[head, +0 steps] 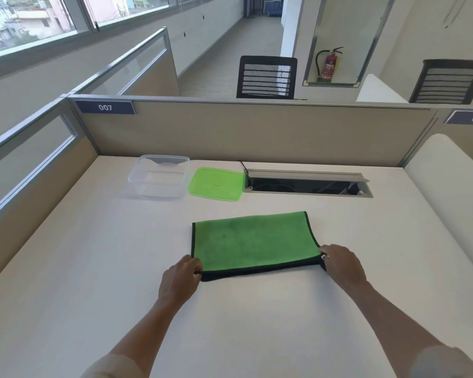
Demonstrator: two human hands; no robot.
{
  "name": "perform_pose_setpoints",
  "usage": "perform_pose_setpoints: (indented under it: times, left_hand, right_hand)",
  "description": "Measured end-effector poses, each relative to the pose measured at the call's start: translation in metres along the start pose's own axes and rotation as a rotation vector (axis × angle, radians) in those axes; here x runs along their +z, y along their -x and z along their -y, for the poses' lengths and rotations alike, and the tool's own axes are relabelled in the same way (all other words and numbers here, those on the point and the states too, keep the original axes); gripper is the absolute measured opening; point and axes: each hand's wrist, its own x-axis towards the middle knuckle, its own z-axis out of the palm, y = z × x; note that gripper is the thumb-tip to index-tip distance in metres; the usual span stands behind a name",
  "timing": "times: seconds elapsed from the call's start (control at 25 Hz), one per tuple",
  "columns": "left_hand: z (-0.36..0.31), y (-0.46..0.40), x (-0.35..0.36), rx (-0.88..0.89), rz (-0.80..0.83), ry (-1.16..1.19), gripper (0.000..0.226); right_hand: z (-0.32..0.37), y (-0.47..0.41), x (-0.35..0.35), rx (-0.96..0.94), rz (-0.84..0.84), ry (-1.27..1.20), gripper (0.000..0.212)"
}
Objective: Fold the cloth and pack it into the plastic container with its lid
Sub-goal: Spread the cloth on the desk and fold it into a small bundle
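Observation:
A green cloth (pixel 253 241) with a black border lies folded in a flat rectangle in the middle of the white desk (pixel 93 268). My left hand (pixel 180 278) pinches its near left corner. My right hand (pixel 342 264) pinches its near right corner. A clear plastic container (pixel 160 176) stands empty at the back left of the desk. Its green lid (pixel 216 184) lies flat on the desk just right of it, apart from the cloth.
An open cable tray slot (pixel 307 184) is set into the desk at the back right. Beige partition walls (pixel 243 132) close off the back and left sides. A white rounded divider (pixel 448 192) borders the right. Two black mesh chairs stand beyond the partition.

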Motion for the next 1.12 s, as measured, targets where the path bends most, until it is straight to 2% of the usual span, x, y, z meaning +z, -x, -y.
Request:
perform_pose_setpoints:
  times: [0.2,0.4,0.56,0.8,1.0,1.12]
  left_hand:
    - [-0.001,0.007,0.008,0.04,0.0,0.001,0.014]
    - [-0.006,0.001,0.009,-0.054,-0.034,0.043,0.035]
    - [-0.011,-0.019,0.001,-0.144,-0.127,0.156,0.024]
    - [-0.008,-0.076,-0.011,-0.287,-0.025,0.211,0.047]
    - [0.0,-0.118,-0.021,-0.336,0.101,0.219,0.052]
    - [0.004,-0.13,-0.021,-0.325,0.165,0.249,0.053]
  right_hand:
    - [-0.017,0.009,0.017,0.012,0.084,-0.032,0.046]
    - [-0.013,0.004,0.012,0.038,0.055,-0.071,0.05]
    - [0.014,0.006,0.006,0.013,-0.02,-0.088,0.049]
    - [0.115,0.009,0.005,-0.115,-0.084,-0.295,0.039]
    - [0.219,0.019,0.025,-0.219,0.135,-0.393,0.026]
    - [0.265,0.024,0.041,-0.212,0.254,-0.29,0.044]
